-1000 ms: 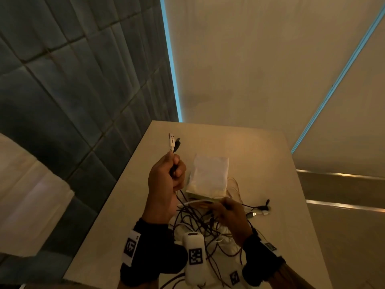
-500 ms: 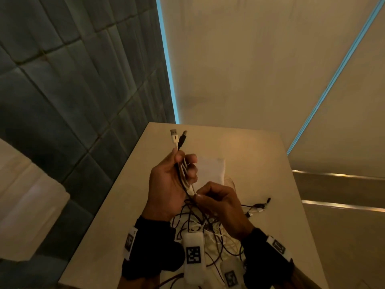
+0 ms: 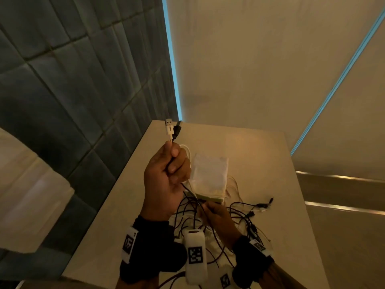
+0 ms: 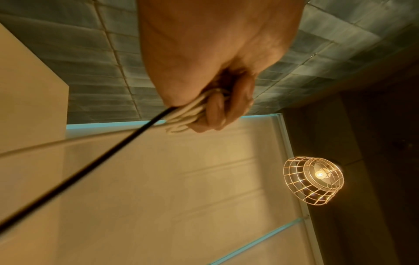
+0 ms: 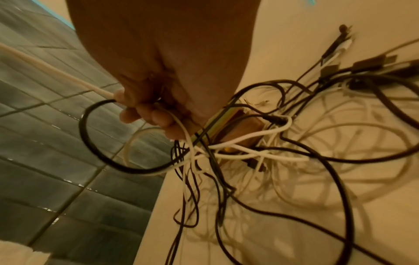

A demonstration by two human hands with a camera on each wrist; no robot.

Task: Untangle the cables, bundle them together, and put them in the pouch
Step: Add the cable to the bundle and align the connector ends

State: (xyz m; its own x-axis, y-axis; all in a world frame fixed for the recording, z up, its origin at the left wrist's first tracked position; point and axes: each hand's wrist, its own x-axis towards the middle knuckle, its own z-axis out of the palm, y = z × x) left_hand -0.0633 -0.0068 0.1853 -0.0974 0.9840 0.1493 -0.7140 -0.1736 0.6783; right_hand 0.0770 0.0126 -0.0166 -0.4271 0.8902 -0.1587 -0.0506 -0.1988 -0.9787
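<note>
My left hand (image 3: 166,174) is raised above the table and grips a bunch of white and black cables (image 4: 188,114). A white USB plug (image 3: 169,128) and a black plug (image 3: 177,130) stick up out of its fist. Lower down, my right hand (image 3: 214,213) pinches black and white strands (image 5: 145,107) at the top of the tangled cable pile (image 3: 239,217) on the table. The tangle (image 5: 283,152) spreads out below that hand. The white pouch (image 3: 210,176) lies flat behind both hands, its greenish opening edge (image 3: 210,198) toward me.
The beige table (image 3: 260,153) stands against a dark tiled wall (image 3: 73,90) on the left. Loose plugs (image 3: 262,205) lie to the right of the pile. A wire-cage lamp (image 4: 314,181) hangs overhead.
My right hand has dropped from beside my left hand back down to the tangle. My left hand has kept its hold, with a white loop now showing at its fingers.
</note>
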